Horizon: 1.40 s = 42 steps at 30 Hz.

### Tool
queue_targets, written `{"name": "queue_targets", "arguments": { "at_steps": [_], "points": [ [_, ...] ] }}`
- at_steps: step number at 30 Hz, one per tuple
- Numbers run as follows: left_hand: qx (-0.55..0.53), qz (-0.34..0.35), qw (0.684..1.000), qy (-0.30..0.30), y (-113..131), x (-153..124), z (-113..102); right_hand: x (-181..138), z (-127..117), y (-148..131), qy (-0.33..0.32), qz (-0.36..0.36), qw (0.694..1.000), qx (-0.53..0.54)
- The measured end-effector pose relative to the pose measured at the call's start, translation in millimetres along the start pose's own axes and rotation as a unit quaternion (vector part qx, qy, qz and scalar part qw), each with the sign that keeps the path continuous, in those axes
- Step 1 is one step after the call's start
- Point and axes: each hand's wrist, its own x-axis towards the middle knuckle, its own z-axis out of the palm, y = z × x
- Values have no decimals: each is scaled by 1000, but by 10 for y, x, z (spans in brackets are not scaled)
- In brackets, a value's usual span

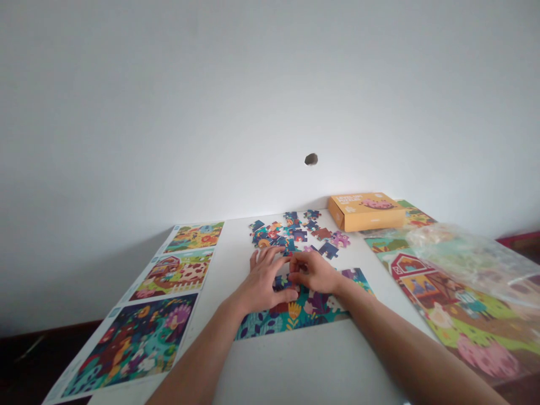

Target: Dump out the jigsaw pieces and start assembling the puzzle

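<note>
My left hand (264, 278) lies flat with fingers stretched out on the upper edge of a partly assembled dark floral jigsaw (295, 315) on the white table (304, 365). My right hand (314, 271) sits beside it, fingers curled and pressed down on a jigsaw piece at the puzzle's top edge; the piece itself is mostly hidden under the fingers. The two hands nearly touch. Several loose jigsaw pieces (295, 230) lie scattered just beyond both hands.
An orange puzzle box (365, 211) stands at the back right. Three picture cards (177, 273) line the table's left edge. A finished farm puzzle (447, 306) lies right, partly under a clear plastic bag (472, 256). A white wall rises behind.
</note>
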Motion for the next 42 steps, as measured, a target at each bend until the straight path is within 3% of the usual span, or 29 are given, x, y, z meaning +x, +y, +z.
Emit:
{"name": "queue_targets", "arguments": {
  "at_steps": [2,5,8,10,21,25,32,38,42],
  "points": [
    [5,-35,999,35,-10,19,2,24,-8,34,51,23,997,44],
    [41,-148,984,94,-57,49,40,57,-56,109,173,81,981,37],
    [76,-239,964,87,-118,65,98,72,-114,190,289,133,948,-8],
    [93,-257,960,68,-140,66,121,76,-135,229,326,149,934,-21],
    [156,-307,933,104,-109,56,36,64,-95,170,287,153,941,-97],
    [144,-298,937,109,-156,53,87,61,-107,142,294,155,937,-108],
    [111,-292,948,65,-178,63,84,62,-80,158,290,140,939,-122],
    [140,-299,939,95,-173,59,62,58,-69,159,285,138,939,-131],
    [128,-284,948,70,-207,63,86,61,-67,158,280,141,941,-130]
  ]
}}
